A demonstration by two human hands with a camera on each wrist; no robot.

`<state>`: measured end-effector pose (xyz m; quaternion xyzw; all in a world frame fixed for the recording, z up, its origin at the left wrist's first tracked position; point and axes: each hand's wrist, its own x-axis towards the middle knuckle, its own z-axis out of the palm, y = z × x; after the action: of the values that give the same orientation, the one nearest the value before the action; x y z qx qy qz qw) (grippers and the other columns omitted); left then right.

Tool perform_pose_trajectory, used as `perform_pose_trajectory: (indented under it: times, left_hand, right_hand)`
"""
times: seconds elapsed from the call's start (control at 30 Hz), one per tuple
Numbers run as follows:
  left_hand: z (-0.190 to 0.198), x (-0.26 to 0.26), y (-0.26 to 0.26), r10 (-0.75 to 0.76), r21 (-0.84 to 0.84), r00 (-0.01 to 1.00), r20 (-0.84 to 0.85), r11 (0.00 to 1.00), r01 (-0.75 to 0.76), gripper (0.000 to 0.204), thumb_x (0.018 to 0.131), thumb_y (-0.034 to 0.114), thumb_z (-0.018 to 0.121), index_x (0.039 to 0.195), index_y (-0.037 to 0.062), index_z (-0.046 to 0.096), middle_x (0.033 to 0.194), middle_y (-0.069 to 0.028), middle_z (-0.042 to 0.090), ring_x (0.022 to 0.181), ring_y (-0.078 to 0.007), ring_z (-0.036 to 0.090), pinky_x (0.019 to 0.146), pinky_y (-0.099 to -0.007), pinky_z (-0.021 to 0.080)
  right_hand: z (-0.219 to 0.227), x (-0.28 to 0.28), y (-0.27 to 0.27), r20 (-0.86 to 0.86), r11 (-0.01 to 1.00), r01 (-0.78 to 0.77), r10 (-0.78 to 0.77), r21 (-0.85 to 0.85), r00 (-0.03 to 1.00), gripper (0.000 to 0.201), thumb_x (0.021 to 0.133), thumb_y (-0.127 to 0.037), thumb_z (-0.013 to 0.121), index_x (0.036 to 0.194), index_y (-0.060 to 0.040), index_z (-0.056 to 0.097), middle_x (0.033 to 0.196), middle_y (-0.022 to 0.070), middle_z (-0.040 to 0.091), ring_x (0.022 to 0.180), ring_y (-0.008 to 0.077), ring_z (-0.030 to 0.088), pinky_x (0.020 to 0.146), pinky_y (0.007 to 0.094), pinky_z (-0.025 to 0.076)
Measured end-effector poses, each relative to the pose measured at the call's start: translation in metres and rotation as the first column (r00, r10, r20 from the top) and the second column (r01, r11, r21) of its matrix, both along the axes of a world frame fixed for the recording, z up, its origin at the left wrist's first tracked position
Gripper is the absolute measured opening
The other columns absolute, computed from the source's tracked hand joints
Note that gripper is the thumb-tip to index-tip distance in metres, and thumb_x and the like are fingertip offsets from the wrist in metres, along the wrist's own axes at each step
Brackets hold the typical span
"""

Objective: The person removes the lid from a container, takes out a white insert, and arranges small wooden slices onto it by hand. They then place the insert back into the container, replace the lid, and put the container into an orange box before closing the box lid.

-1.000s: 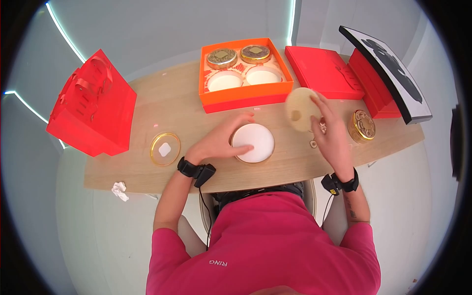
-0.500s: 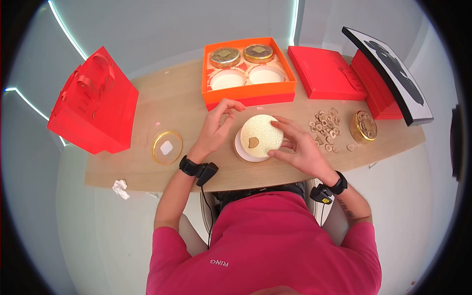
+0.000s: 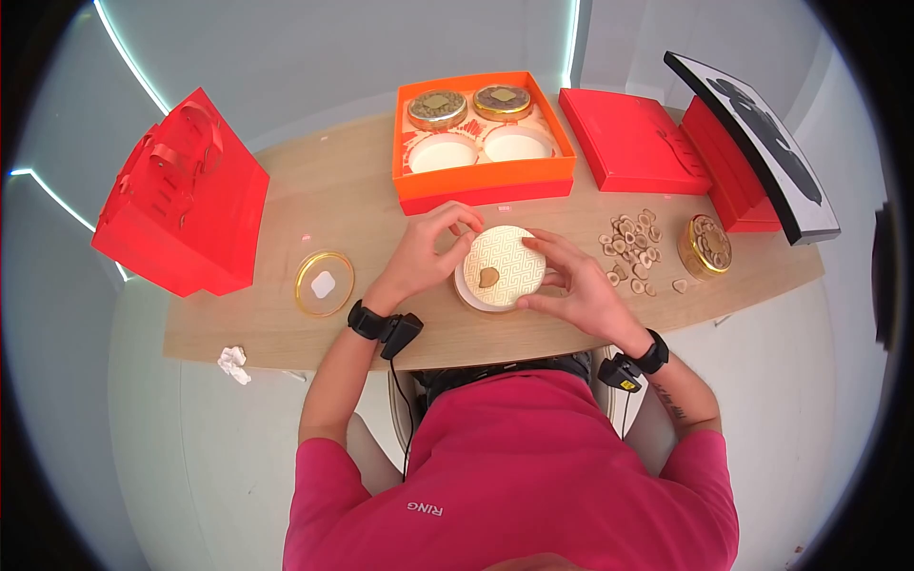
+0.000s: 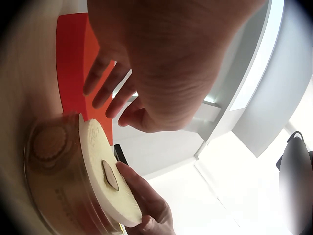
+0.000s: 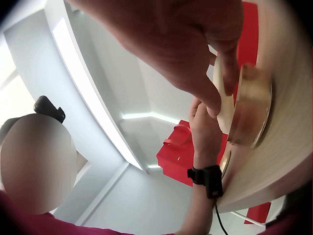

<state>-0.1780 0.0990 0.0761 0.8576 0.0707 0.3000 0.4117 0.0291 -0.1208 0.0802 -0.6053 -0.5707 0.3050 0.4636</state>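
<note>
My right hand (image 3: 580,288) pinches the edge of a round cream pad (image 3: 508,249) with a gold maze pattern. One dried brown slice (image 3: 488,277) lies on the pad. The pad sits tilted over the mouth of a round clear jar (image 4: 58,181), and a white disc (image 3: 466,288) shows below its lower left edge. At the pad's upper left is my left hand (image 3: 421,249), its fingers loosely bent and spread, holding nothing. A round gold-rimmed lid (image 3: 303,285) with a white label lies to the left.
Behind stands an orange-red box (image 3: 486,187) with two filled jars and two round wells. On the right are loose dried slices (image 3: 628,238), a filled jar (image 3: 705,249), a red box lid (image 3: 633,143) and a framed panel (image 3: 762,143). A red bag (image 3: 190,209) stands left, crumpled tissue (image 3: 233,364) near the edge.
The right hand has brought the pad from above the slices on the right to over the jar. The left hand lifted off the white disc, then came to the pad's upper left edge.
</note>
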Motion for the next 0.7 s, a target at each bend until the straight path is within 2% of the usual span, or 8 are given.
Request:
perform_pose_trajectory:
  times: [0.1, 0.2, 0.33, 0.43, 0.53, 0.6, 0.63, 0.7]
  left_hand:
    - [-0.006, 0.005, 0.001, 0.026, -0.024, 0.999, 0.046, 0.999, -0.025, 0.012, 0.107, 0.001, 0.065, 0.116, -0.0011, 0.073, 0.112, -0.012, 0.079, 0.096, -0.0206, 0.075, 0.087, -0.0348, 0.06]
    - [-0.007, 0.001, 0.004, 0.052, -0.094, 0.997, -0.06, 0.994, -0.057, 0.017, 0.113, 0.005, 0.06, 0.121, -0.0004, 0.074, 0.119, -0.0089, 0.08, 0.11, -0.0181, 0.074, 0.099, -0.0349, 0.059]
    - [-0.006, 0.001, 0.003, 0.075, -0.097, 0.994, -0.086, 0.992, -0.083, 0.019, 0.114, 0.007, 0.06, 0.122, -0.0002, 0.075, 0.116, -0.0084, 0.081, 0.108, -0.0175, 0.075, 0.096, -0.0344, 0.058]
    - [-0.005, 0.001, 0.004, 0.065, -0.099, 0.992, -0.11, 0.992, -0.076, 0.019, 0.114, 0.008, 0.061, 0.124, -0.0005, 0.075, 0.115, -0.0086, 0.081, 0.105, -0.0171, 0.075, 0.093, -0.0335, 0.058]
    - [-0.002, 0.0, 0.003, 0.042, -0.089, 0.984, -0.175, 0.994, -0.058, 0.02, 0.113, 0.01, 0.064, 0.126, -0.0002, 0.075, 0.114, -0.0085, 0.08, 0.103, -0.0168, 0.074, 0.091, -0.0331, 0.058]
    - [0.004, -0.003, 0.002, 0.02, -0.07, 0.972, -0.234, 0.997, -0.038, 0.021, 0.112, 0.011, 0.067, 0.127, 0.0001, 0.076, 0.113, -0.008, 0.08, 0.102, -0.0171, 0.074, 0.089, -0.0332, 0.059]
    - [0.006, -0.004, 0.002, 0.002, -0.055, 0.972, -0.235, 0.998, -0.015, 0.026, 0.109, 0.016, 0.072, 0.131, 0.0012, 0.075, 0.119, -0.0078, 0.08, 0.105, -0.018, 0.073, 0.092, -0.0339, 0.059]
    - [0.01, -0.007, 0.002, -0.035, -0.024, 0.97, -0.239, 0.999, 0.03, 0.041, 0.105, 0.025, 0.081, 0.139, 0.0035, 0.075, 0.129, -0.0075, 0.08, 0.11, -0.0197, 0.072, 0.097, -0.0354, 0.059]
  right_hand:
    - [-0.007, 0.003, 0.002, -0.059, 1.0, 0.012, -0.012, 0.004, 0.998, 0.081, 0.091, -0.016, 0.097, 0.161, 0.0005, 0.061, 0.175, 0.0196, 0.052, 0.14, 0.0252, 0.069, 0.112, 0.0398, 0.064]
    - [-0.009, 0.004, 0.003, -0.102, 1.0, 0.008, -0.008, -0.008, 0.995, 0.08, 0.09, -0.017, 0.098, 0.16, 0.0007, 0.063, 0.173, 0.0188, 0.054, 0.132, 0.0199, 0.07, 0.109, 0.0379, 0.064]
    - [-0.017, -0.001, 0.007, -0.112, 1.0, -0.008, 0.009, 0.006, 0.994, 0.08, 0.09, -0.019, 0.099, 0.159, 0.0006, 0.064, 0.17, 0.0186, 0.057, 0.127, 0.0201, 0.072, 0.107, 0.0388, 0.064]
    - [-0.01, -0.005, 0.006, 0.111, 0.997, -0.002, -0.007, 0.078, 0.994, 0.079, 0.089, -0.022, 0.099, 0.156, 0.0006, 0.065, 0.168, 0.0201, 0.059, 0.125, 0.0272, 0.074, 0.108, 0.0407, 0.063]
    - [0.005, -0.009, 0.002, 0.31, 0.999, -0.009, -0.001, 0.03, 0.951, 0.083, 0.087, -0.024, 0.1, 0.159, -0.0033, 0.064, 0.17, 0.0199, 0.057, 0.145, 0.0336, 0.066, 0.119, 0.046, 0.059]
    - [-0.002, -0.006, 0.002, 0.451, 0.997, -0.03, -0.004, 0.067, 0.893, 0.084, 0.085, -0.03, 0.1, 0.157, -0.0032, 0.066, 0.169, 0.0193, 0.058, 0.149, 0.0381, 0.061, 0.123, 0.0491, 0.053]
    - [-0.004, -0.004, 0.003, 0.518, 0.995, -0.042, -0.008, 0.085, 0.855, 0.084, 0.085, -0.033, 0.1, 0.156, -0.0031, 0.066, 0.169, 0.0191, 0.058, 0.151, 0.0403, 0.058, 0.126, 0.0507, 0.051]
    - [-0.003, -0.004, 0.002, 0.519, 0.995, -0.059, 0.011, 0.075, 0.855, 0.083, 0.085, -0.034, 0.1, 0.154, -0.0028, 0.067, 0.17, 0.0182, 0.058, 0.155, 0.0406, 0.054, 0.129, 0.0516, 0.047]
